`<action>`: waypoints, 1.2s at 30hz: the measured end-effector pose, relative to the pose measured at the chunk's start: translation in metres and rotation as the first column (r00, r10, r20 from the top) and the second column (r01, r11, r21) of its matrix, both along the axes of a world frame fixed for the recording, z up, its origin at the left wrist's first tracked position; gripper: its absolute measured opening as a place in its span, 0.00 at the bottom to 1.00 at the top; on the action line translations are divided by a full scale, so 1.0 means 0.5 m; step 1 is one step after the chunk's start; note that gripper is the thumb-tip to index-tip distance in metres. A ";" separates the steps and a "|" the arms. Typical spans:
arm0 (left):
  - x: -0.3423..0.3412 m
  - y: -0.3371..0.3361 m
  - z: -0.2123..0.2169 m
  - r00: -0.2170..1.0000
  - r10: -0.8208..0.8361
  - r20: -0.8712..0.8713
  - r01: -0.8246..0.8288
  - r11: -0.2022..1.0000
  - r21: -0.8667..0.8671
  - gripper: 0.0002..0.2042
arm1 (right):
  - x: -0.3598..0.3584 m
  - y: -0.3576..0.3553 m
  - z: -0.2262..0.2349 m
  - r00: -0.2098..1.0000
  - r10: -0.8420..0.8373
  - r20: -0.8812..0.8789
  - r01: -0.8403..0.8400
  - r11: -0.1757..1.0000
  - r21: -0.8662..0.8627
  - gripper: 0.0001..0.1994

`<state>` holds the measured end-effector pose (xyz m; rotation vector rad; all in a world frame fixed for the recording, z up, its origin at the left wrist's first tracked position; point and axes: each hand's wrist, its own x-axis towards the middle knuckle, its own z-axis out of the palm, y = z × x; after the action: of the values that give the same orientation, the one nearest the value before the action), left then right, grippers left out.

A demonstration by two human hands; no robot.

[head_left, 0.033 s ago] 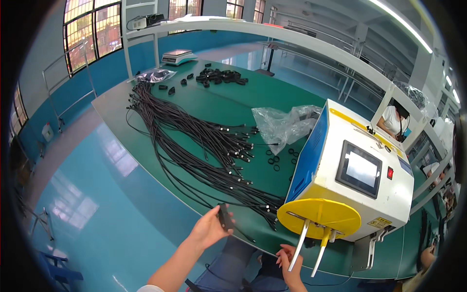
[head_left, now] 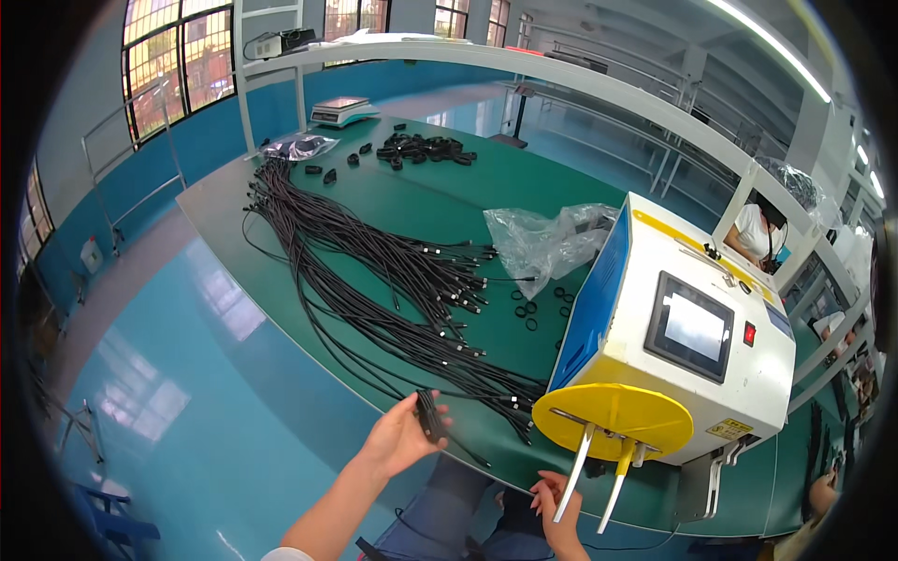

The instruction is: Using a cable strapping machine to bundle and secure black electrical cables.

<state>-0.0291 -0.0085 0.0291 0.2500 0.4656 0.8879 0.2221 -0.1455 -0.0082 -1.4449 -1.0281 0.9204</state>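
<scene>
Near the front edge of the green table, my left hand (head_left: 398,438) is closed around a small coiled bundle of black cable (head_left: 429,417). A loose cable end trails from beside it onto the tabletop. My right hand (head_left: 554,500) is at the table edge, beside the two prongs (head_left: 578,475) under the machine's yellow disc (head_left: 613,411). Its fingers are loosely bent and apart, and nothing shows in them; one prong covers part of that hand. Long black cables (head_left: 374,271) with small light-tipped connectors lie in a thick heap beyond my left hand.
The white and blue winding machine (head_left: 692,327) with a screen stands at right. Behind the cables lie a clear plastic bag (head_left: 543,243), black rings (head_left: 531,324) and coiled cable bundles (head_left: 426,150). A scale (head_left: 343,110) is at the far end. Another person (head_left: 753,232) sits beyond the machine.
The coiled cable in my left hand has turned very slightly, showing more of its strands. My right hand stays where it was.
</scene>
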 end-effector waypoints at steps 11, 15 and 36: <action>0.068 0.353 -0.051 0.941 0.247 -0.231 -0.187 0.949 0.252 0.06 | 0.017 -0.008 -0.070 0.909 -0.125 0.397 0.072 0.987 0.147 0.11; 0.051 0.612 0.057 0.878 0.379 -0.294 -0.222 0.864 0.452 0.13 | -0.004 -0.006 -0.054 0.963 -0.113 0.246 0.093 0.991 0.093 0.10; -0.083 0.501 -0.113 -0.161 0.711 -0.684 0.371 0.686 0.626 0.17 | 0.021 -0.017 -0.061 0.997 -0.069 0.016 0.070 0.996 -0.058 0.10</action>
<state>-0.0705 0.2421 -0.0272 1.8568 1.7768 1.0044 0.2324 -0.1539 -0.0387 -1.5281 -0.9620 0.8978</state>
